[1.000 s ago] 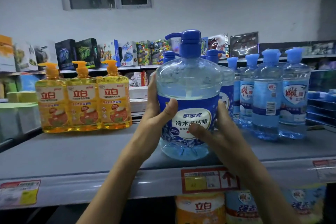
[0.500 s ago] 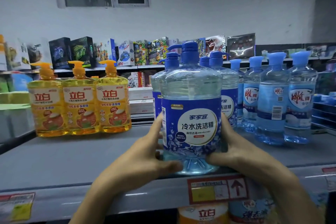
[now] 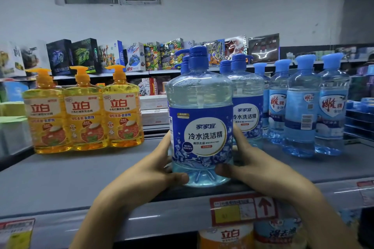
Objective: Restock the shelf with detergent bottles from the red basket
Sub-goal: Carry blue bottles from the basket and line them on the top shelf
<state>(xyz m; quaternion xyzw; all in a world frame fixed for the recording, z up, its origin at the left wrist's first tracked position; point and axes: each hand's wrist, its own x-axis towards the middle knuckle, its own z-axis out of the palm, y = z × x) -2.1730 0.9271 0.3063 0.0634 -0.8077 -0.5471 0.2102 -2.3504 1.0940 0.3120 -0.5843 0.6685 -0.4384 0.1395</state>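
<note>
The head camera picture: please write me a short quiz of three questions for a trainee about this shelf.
1. True or false: both hands hold the big blue bottle.
2. How many yellow bottles stand in the front row at the left?
3. The blue bottle's base is: A) on the shelf, B) in a basket, C) on the floor.

Key: 1 true: left hand, right hand. 2 three. 3 A.

front bottle [image 3: 201, 119] centre frame, upright on shelf [image 3: 60, 180] near its front edge | left hand [image 3: 149, 174] and right hand [image 3: 261, 170] at its lower sides | pump bottles [image 3: 83, 111] left | capped bottles [image 3: 303, 107] right | boxes [image 3: 121, 56] behind, upper frame
</note>
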